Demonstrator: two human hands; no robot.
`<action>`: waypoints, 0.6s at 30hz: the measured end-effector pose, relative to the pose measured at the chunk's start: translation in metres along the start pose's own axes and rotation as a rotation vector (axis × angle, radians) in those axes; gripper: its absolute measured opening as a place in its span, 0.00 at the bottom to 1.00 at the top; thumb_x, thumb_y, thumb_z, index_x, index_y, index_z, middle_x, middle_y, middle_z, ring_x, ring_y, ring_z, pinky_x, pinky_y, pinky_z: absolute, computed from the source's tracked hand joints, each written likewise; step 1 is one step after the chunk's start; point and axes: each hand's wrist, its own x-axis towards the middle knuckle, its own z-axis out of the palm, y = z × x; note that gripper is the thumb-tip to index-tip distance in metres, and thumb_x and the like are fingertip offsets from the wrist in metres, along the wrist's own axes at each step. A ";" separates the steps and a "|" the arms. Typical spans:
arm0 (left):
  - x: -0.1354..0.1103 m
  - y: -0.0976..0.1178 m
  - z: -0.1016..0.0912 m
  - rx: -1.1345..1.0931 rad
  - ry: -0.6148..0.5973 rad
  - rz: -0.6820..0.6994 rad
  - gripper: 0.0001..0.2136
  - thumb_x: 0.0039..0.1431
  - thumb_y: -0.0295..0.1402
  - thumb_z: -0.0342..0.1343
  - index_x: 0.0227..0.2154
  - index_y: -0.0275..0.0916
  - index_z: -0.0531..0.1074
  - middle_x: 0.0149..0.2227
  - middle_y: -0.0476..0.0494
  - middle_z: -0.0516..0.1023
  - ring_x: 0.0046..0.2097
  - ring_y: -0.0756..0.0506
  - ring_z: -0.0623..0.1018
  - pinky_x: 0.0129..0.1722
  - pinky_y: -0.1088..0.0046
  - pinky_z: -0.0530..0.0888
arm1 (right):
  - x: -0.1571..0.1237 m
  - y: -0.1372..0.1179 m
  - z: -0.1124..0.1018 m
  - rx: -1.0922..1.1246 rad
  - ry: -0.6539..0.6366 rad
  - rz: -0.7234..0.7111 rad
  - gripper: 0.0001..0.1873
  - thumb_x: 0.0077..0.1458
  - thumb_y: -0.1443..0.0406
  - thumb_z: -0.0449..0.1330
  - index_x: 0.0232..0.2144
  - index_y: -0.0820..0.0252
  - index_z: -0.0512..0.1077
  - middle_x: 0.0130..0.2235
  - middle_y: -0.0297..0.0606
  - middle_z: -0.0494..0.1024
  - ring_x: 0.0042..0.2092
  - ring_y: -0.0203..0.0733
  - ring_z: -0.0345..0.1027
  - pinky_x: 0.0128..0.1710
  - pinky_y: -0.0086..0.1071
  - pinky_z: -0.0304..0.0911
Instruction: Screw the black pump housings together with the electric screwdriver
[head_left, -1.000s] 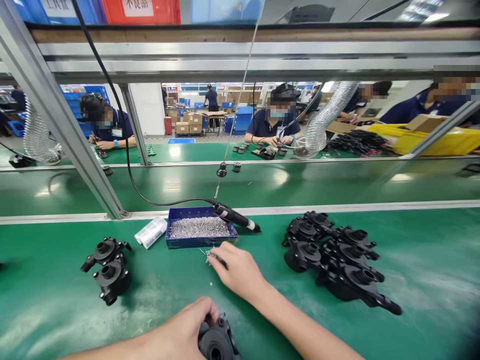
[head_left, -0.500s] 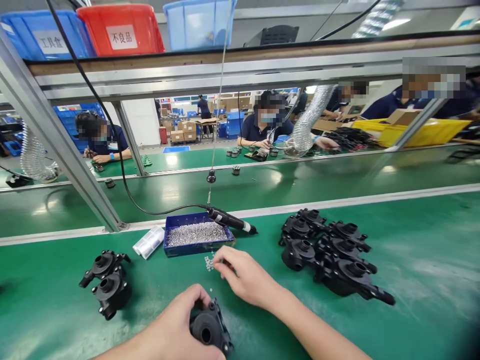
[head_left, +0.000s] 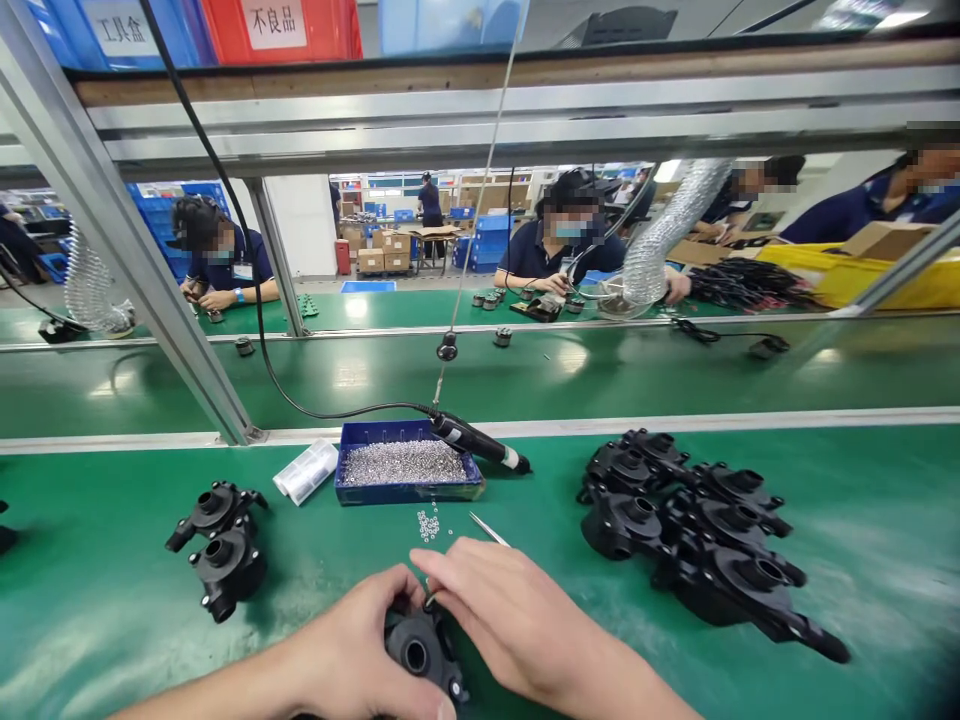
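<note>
Toward the near edge of the bench [head_left: 330, 555], the left hand [head_left: 360, 645] has its grip closed on a black pump housing [head_left: 415, 630]; the right hand [head_left: 517, 620] meets its rim, grip unclear. Work there seems unfinished, loose nuts [head_left: 428, 527] remaining mid-bench

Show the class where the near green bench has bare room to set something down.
Free: between the left-side black housings and the loose nuts; also right of the larger housing cluster. Crowded: front centre, where left hand and right hand flank the held housing.
</note>
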 end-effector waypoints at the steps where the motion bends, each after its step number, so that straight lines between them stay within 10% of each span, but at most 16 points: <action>1: 0.000 0.001 0.000 -0.016 0.006 0.012 0.33 0.31 0.36 0.77 0.43 0.39 0.70 0.41 0.52 0.74 0.43 0.45 0.70 0.45 0.69 0.68 | 0.002 -0.003 -0.001 -0.055 -0.015 -0.032 0.20 0.71 0.72 0.48 0.63 0.64 0.62 0.37 0.44 0.81 0.34 0.45 0.70 0.31 0.36 0.65; 8: 0.000 0.000 0.001 -0.053 -0.012 0.022 0.28 0.32 0.32 0.76 0.36 0.40 0.67 0.34 0.56 0.72 0.36 0.48 0.67 0.35 0.72 0.65 | 0.004 -0.002 -0.001 0.011 -0.065 -0.091 0.19 0.72 0.70 0.50 0.63 0.64 0.65 0.46 0.45 0.84 0.44 0.47 0.76 0.40 0.38 0.70; 11: -0.002 0.004 -0.001 -0.051 -0.014 -0.067 0.33 0.28 0.35 0.78 0.39 0.41 0.66 0.32 0.57 0.71 0.34 0.50 0.65 0.32 0.74 0.63 | -0.001 0.020 0.002 -0.015 -0.007 0.259 0.16 0.70 0.71 0.52 0.55 0.61 0.72 0.46 0.45 0.83 0.46 0.48 0.77 0.43 0.39 0.71; 18: -0.002 0.008 -0.002 -0.019 -0.024 -0.099 0.34 0.28 0.35 0.78 0.40 0.42 0.66 0.32 0.58 0.71 0.33 0.51 0.65 0.30 0.76 0.60 | 0.005 0.040 0.018 -0.176 -0.365 0.780 0.08 0.67 0.68 0.59 0.42 0.56 0.78 0.45 0.40 0.81 0.45 0.50 0.78 0.42 0.37 0.68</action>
